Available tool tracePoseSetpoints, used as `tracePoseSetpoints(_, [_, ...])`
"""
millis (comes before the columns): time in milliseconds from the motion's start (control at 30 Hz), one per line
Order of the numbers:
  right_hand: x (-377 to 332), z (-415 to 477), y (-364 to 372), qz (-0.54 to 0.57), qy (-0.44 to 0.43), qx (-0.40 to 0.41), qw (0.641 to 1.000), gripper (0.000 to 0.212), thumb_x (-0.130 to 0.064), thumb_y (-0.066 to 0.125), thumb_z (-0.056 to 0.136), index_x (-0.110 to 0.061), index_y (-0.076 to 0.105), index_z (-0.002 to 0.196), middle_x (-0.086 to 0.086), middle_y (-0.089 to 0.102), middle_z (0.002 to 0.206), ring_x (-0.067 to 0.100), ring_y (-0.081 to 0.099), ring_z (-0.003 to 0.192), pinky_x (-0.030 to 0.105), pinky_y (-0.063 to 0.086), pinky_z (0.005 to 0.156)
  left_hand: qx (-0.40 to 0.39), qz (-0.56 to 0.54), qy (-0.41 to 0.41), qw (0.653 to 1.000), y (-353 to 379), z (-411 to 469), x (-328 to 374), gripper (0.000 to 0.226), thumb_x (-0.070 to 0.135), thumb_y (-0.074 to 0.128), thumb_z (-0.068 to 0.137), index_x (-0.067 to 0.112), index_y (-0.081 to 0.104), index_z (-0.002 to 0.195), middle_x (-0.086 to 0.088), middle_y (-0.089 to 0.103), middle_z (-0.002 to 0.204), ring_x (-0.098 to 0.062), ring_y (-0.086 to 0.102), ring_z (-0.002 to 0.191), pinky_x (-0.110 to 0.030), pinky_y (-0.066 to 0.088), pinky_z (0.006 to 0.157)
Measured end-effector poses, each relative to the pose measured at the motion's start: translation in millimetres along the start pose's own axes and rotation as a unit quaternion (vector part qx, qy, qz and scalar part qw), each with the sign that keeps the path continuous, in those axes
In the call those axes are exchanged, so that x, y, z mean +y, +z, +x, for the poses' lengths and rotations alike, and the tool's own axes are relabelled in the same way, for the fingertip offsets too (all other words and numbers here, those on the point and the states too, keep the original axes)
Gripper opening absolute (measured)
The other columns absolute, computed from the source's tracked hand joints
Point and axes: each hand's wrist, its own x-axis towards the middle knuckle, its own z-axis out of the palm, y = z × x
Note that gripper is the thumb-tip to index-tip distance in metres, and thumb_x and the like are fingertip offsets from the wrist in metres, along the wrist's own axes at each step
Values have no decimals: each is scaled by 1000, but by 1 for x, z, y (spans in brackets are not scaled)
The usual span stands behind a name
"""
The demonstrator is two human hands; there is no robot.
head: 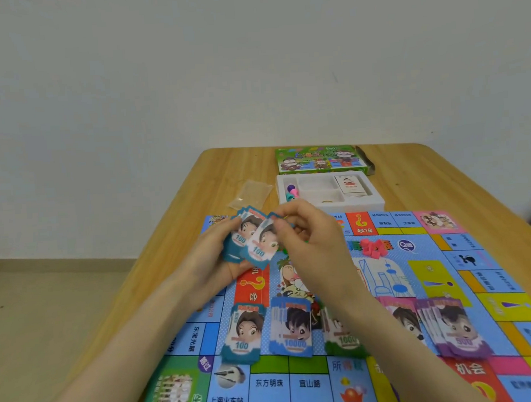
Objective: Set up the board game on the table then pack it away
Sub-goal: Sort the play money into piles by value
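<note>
The colourful game board (468,284) lies unfolded on the wooden table (219,172). My left hand (211,257) holds a stack of teal 100 play-money notes (240,239) above the board's far left part. My right hand (306,235) pinches the top note (262,244) of that stack at its upper edge. On the board's near half lie separate piles of notes: teal 100 (241,332), blue 10000 (292,326), green 1000 (344,339), pink (402,316) and purple 500 (455,329). My right forearm hides part of the green and pink piles.
Beyond the board stands the white foam tray (376,201) with coloured pawns (292,191) and a card deck (350,184). The green box lid (320,158) lies behind it. An empty clear plastic bag (251,194) lies to the left. Pink pieces (374,248) sit on the board's middle.
</note>
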Motion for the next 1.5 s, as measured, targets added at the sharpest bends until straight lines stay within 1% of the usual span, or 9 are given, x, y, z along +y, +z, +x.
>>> tracePoseSetpoints(67, [1,-1,3,-19,8,-62,998,17,-12,58,91,-25,58,81,0,65,73,7,61,63,29,51,59,29,21,12,999,-2,2,1,30,12,43,97,-6,53,120,-31,62,110,-33,62,91,-40,53,82])
tracePoseSetpoints(167, [2,-5,6,-56,-29,-145,987,13,-10,60,90,-22,58,85,-1,62,67,10,59,58,26,47,59,15,23,28,999,-2,0,3,20,3,41,95,-3,55,107,-22,66,97,-27,66,77,-33,57,65])
tracePoseSetpoints(233, [5,-7,8,-103,-46,-203,973,11,-12,61,89,-22,57,88,3,64,66,21,59,63,30,46,65,-13,-17,27,999,-1,-2,4,28,-1,36,95,-9,50,118,-22,69,107,-27,71,88,-33,60,67])
tracePoseSetpoints(333, [7,-8,11,-152,-47,-262,952,5,-15,61,89,-19,59,91,1,67,71,17,60,68,32,47,71,-10,-42,33,999,1,-4,3,32,-5,36,95,-10,45,125,-24,68,110,-29,70,94,-32,60,73])
tracePoseSetpoints(700, [8,-15,13,-314,-111,-314,889,12,-23,59,89,-20,60,100,-4,65,81,7,49,67,24,32,64,-7,-32,42,999,6,-5,4,31,-7,34,95,-12,46,123,-28,67,107,-33,70,95,-35,57,83])
tracePoseSetpoints(867, [10,-17,14,-385,-161,-300,858,16,-27,57,87,-20,57,102,-12,45,73,16,51,82,32,29,74,-20,-30,36,999,6,-7,5,27,-7,33,96,-9,49,117,-27,66,110,-35,67,101,-37,54,87])
tracePoseSetpoints(1033, [15,-18,15,-398,-208,-260,855,24,-37,58,79,-17,58,92,-3,53,91,17,44,82,33,27,71,-26,-26,38,999,6,-7,4,26,-6,33,96,-9,53,113,-25,67,110,-31,68,100,-32,57,83])
tracePoseSetpoints(1267, [6,-22,12,-380,-180,-351,837,61,-56,72,70,-22,51,117,-8,44,114,9,37,95,27,21,78,-19,-21,36,999,7,-7,5,23,-5,39,96,-10,52,114,-25,67,112,-30,68,100,-29,57,82])
tracePoseSetpoints(1500, [7,-23,13,-371,-189,-341,843,57,-57,69,73,-21,51,114,-8,48,112,11,43,100,28,25,78,-20,-22,30,999,5,-7,4,22,-3,38,98,-7,52,115,-24,67,112,-29,68,101,-27,58,77])
